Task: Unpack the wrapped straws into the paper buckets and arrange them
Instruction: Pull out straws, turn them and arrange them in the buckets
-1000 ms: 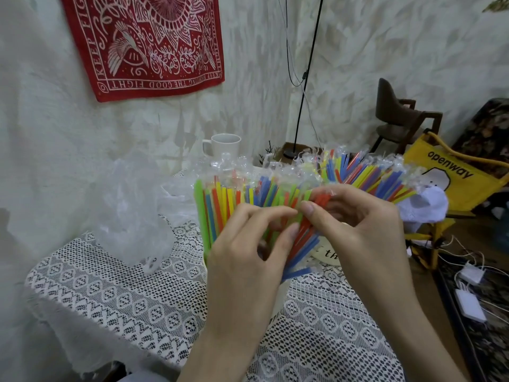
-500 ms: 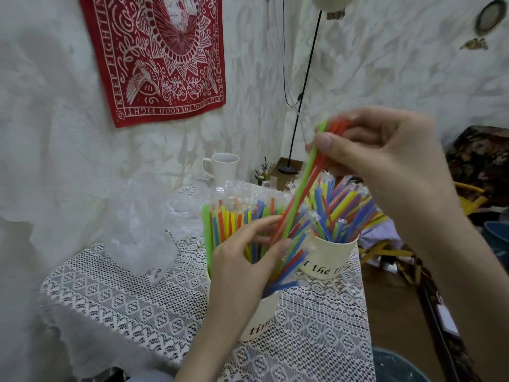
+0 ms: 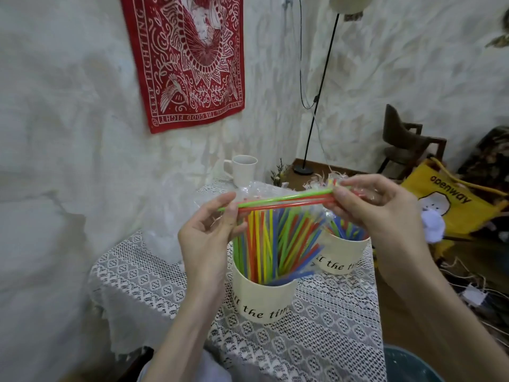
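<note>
Bare forearms — no sleeves, no rings.

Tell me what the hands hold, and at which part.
A few straws, green and red, held level: left hand pinches one end, right hand the other.

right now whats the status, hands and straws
Left hand and right hand pinch a few wrapped straws level above the near bucket. Near bucket full of straws. Far bucket behind it. Nothing in the way.
</note>
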